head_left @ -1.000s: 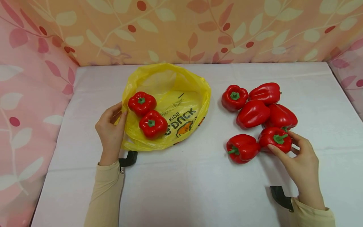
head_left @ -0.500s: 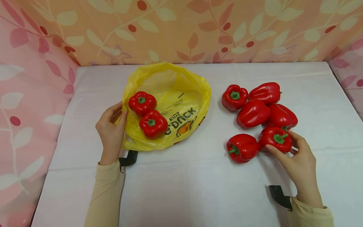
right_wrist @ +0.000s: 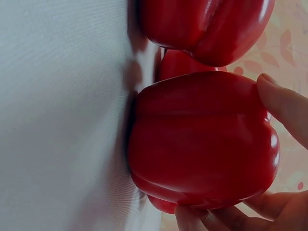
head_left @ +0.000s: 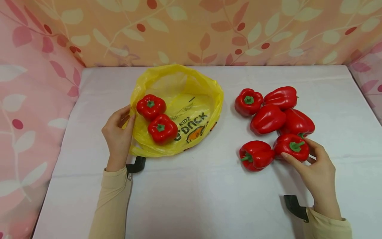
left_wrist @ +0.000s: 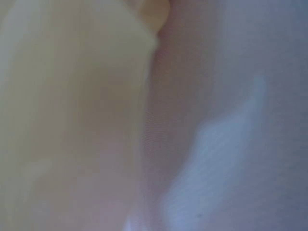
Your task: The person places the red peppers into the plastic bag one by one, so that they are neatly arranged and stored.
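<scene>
A yellow plastic bag (head_left: 206, 96) lies with its mouth spread wide, printed with dark lettering. Two red bell peppers (head_left: 151, 108) with green stems sit inside it, side by side. My left hand (head_left: 118, 136) pinches the bag's left rim between thumb and fingers; in the left wrist view the bag is a blurred yellowish sheet (left_wrist: 77, 106). On the right, my right hand (head_left: 319, 176) holds an upright red bell pepper (head_left: 287, 147) between thumb and fingers. The right wrist view shows this pepper (right_wrist: 202, 139) resting on the cloth, thumb on one side and fingers on the other.
Another bell pepper (head_left: 257, 156) lies on its side, touching the held one on its left. Several more peppers (head_left: 267, 119) cluster behind them. White cloth (head_left: 197, 199) covers the table, with a patterned curtain (head_left: 203, 33) along the back.
The camera view has shifted slightly. Both hands, the bag and the peppers stay practically in place; my right hand keeps its hold on the pepper.
</scene>
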Motion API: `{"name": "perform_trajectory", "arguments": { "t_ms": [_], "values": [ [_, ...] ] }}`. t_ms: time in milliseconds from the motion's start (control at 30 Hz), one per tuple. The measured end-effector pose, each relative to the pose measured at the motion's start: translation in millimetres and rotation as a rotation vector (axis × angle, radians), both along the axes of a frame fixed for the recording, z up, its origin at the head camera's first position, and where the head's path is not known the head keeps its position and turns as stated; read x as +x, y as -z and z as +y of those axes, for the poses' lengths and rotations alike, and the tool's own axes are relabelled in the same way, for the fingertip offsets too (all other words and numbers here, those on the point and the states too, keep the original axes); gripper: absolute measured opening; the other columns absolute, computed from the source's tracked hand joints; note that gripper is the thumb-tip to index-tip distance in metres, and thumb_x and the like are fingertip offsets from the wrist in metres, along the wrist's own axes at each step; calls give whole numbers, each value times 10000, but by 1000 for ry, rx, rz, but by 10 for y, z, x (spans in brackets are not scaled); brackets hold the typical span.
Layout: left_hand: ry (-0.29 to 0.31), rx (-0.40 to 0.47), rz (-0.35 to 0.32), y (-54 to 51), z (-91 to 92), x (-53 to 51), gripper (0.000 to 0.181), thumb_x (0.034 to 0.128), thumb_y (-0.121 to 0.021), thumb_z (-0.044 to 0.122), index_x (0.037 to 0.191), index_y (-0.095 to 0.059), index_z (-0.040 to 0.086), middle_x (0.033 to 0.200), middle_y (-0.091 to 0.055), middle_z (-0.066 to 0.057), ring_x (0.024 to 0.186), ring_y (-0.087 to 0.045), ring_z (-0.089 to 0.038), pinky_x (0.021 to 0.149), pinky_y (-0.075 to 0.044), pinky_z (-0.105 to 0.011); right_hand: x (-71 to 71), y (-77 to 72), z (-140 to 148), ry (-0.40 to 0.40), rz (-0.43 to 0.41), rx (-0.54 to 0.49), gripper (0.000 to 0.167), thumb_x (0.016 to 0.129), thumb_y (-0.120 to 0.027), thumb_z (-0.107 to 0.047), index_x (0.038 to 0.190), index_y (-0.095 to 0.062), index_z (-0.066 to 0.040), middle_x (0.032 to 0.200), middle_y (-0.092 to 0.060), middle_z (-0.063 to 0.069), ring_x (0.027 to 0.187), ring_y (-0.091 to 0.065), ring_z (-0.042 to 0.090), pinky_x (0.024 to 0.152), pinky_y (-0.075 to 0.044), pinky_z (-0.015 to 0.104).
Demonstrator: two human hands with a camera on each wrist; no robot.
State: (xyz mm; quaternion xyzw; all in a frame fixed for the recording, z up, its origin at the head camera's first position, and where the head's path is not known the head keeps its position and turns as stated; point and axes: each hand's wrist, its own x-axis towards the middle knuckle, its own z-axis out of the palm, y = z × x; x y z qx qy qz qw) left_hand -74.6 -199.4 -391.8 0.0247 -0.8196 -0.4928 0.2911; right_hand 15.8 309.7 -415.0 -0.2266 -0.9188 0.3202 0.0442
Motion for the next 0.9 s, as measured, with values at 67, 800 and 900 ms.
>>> {"name": "perform_trajectory", "arguments": {
  "t_ms": [67, 800, 900],
  "values": [
    [-3, -3, -2, -1, 0, -3, 283, 845, -683, 15, 1124, -665, -22, 1112, -673, -93, 1033, -640, -216, 863, -516, -216, 6, -57, -49, 4, -3, 6, 871, 743, -771, -459, 1468, -342, -238, 1383, -448, 99, 1199, -406, 272, 874, -468, 146],
    [-6, 9, -15, -8, -2, -2, 285, 852, -676, 18, 1132, -659, -28, 1122, -669, -98, 1045, -635, -202, 868, -514, -216, -8, -830, -617, 60, 168, -62, 722, 756, -801, -160, 1396, -468, -199, 1355, -497, 34, 1135, -428, 88, 958, -418, 140],
    [-3, 11, -16, -8, -2, -2, 282, 851, -677, 15, 1129, -659, -33, 1121, -669, -101, 1043, -635, -201, 867, -514, -215, -30, -873, -647, 34, 200, -61, 718, 748, -805, -142, 1387, -481, -202, 1341, -509, 25, 1109, -430, 66, 942, -420, 129]
  ]
}}
